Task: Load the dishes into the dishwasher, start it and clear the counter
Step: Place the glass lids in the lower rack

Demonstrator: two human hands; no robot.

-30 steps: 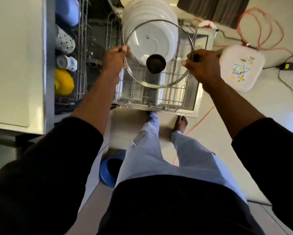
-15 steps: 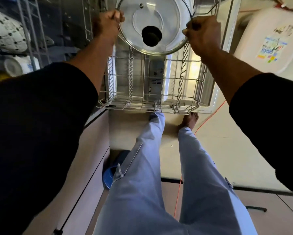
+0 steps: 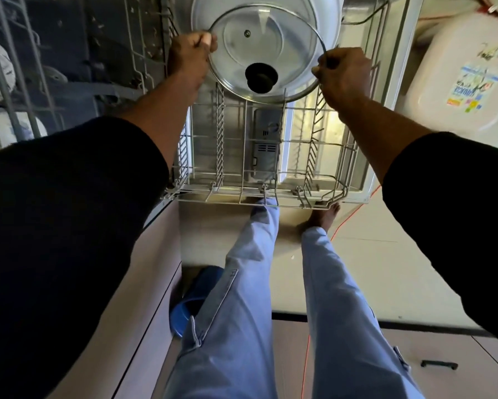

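Since half a sec ago the glass lid (image 3: 270, 44) had come lower and nearer me in the head view, its black knob (image 3: 261, 77) facing me over the lower rack (image 3: 270, 194). Left hand (image 3: 191, 51) and right hand (image 3: 344, 73) each gripped the steel rim, fingers curled tight on it, on opposite sides. So the lid's dia. ran left-right betw. them, neither hand nearer. White plates (image 3: 325, 12) stood just behind it; touching or not, I couldn't tell. Lid's bottom edge sat right at the tine rows (image 3: 219, 131), w/ empty slots toward me. My read: next move turns on dropping that edge betw. two tines in front of the plates — loading step, start and counter not yet done.
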